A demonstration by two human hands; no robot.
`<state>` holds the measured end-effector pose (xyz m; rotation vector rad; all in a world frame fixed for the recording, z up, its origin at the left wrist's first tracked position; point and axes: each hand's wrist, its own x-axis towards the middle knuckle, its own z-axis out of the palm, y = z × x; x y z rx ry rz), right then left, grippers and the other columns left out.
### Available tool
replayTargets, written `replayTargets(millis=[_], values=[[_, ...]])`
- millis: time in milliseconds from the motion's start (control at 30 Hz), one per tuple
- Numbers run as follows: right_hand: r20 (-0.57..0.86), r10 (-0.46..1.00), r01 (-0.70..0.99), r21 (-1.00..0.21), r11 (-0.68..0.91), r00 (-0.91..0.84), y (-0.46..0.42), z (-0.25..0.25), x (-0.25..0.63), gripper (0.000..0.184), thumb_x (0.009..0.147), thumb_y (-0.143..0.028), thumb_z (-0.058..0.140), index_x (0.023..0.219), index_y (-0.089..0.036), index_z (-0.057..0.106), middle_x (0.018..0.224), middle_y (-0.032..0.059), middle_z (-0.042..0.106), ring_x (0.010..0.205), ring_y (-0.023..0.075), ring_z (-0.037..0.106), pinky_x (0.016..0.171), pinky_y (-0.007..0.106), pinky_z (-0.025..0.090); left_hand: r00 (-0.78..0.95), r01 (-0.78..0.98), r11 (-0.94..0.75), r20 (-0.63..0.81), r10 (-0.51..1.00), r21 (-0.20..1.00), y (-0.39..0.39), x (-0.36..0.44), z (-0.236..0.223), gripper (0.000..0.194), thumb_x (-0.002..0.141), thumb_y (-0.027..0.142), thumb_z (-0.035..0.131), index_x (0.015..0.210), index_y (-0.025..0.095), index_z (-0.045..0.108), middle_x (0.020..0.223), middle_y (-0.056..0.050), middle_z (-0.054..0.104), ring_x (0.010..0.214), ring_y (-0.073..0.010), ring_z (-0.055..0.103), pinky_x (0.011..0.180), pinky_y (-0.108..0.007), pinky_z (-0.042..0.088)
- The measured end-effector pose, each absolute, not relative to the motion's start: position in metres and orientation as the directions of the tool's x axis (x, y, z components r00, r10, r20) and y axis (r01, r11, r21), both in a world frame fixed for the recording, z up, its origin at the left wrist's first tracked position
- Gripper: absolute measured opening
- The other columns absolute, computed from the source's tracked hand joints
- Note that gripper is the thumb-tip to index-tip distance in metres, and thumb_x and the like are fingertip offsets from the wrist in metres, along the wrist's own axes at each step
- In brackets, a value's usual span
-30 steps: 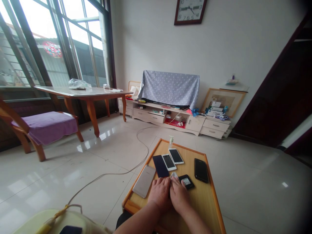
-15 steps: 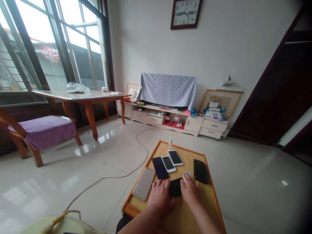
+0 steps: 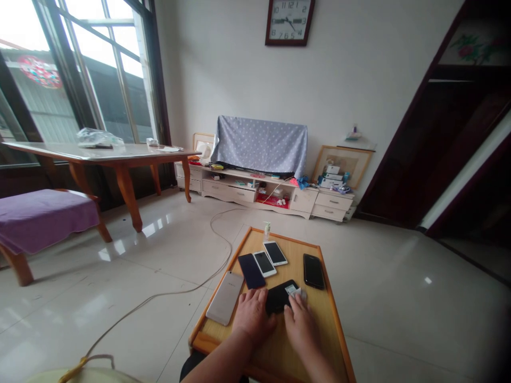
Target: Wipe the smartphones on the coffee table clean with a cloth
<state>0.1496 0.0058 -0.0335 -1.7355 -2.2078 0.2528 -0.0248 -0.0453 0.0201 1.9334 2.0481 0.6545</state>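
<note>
A small wooden table (image 3: pixel 295 242) with a raised orange-brown rim fills the lower middle of the frame. I see a pump bottle (image 3: pixel 266 232) standing at its top edge, two white phones (image 3: pixel 275 252) slanted just below, then a dark blue slab (image 3: pixel 252 271). A pale phone (image 3: pixel 224 299) lies face down at lower left, a black phone (image 3: pixel 313 271) toward the right edge, a black device (image 3: pixel 277 299) between.

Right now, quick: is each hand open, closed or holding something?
Left hand: at the edge of the nearer black phone; grip can't be told.
Right hand: touching a whitish scrap; grip can't be told.
</note>
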Motion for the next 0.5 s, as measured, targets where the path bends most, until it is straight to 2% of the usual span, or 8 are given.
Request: replayTargets(millis=[133, 267, 400, 500], values=[[0.182, 0.925, 0.818, -0.432, 0.38, -0.333, -0.021, -0.034, 0.142, 0.052, 0.098, -0.031, 0.037, 0.142, -0.015, 0.059, 0.155, 0.0119, 0.048, 0.145, 0.0292, 0.042, 0.121, 0.046, 0.032, -0.082, 0.88, 0.015, 0.121, 0.989, 0.474, -0.045, -0.025, 0.021, 0.066, 0.077, 0.048, 0.057, 0.138, 0.022, 0.054, 0.136, -0.009, 0.063, 0.129, -0.0329, 0.049, 0.109, -0.047, 0.033], [0.235, 0.902, 0.692, -0.581, 0.43, -0.363, -0.032, -0.032, 0.142, 0.048, 0.098, -0.031, 0.034, 0.126, -0.02, 0.072, 0.141, 0.0093, 0.063, 0.132, 0.0254, 0.058, 0.115, 0.038, 0.041, -0.08, 0.888, 0.011, 0.13, 0.988, 0.459, -0.046, -0.024, 0.021, 0.06, 0.081, 0.049, 0.053, 0.135, 0.023, 0.056, 0.135, -0.009, 0.063, 0.127, -0.0322, 0.05, 0.107, -0.046, 0.033], [0.266, 0.939, 0.569, -0.747, 0.344, -0.218, -0.013, -0.028, 0.158, 0.042, 0.096, -0.042, 0.04, 0.109, -0.024, 0.076, 0.119, 0.0089, 0.075, 0.112, 0.0242, 0.069, 0.1, 0.033, 0.052, -0.079, 0.896, 0.009, 0.14, 0.987, 0.444, -0.047, -0.023, 0.019, 0.062, 0.078, 0.046, 0.055, 0.136, 0.024, 0.055, 0.136, -0.007, 0.062, 0.129, -0.0314, 0.049, 0.11, -0.047, 0.031], [0.231, 0.969, 0.516, -0.822, 0.241, -0.085, 0.015, -0.022, 0.179, 0.043, 0.093, -0.05, 0.045, 0.107, -0.025, 0.076, 0.111, 0.0086, 0.077, 0.104, 0.0264, 0.072, 0.092, 0.034, 0.055, -0.088, 0.894, 0.013, 0.147, 0.985, 0.449, -0.046, -0.022, 0.019, 0.059, 0.079, 0.047, 0.054, 0.134, 0.026, 0.057, 0.138, -0.007, 0.061, 0.13, -0.0319, 0.048, 0.111, -0.048, 0.03]])
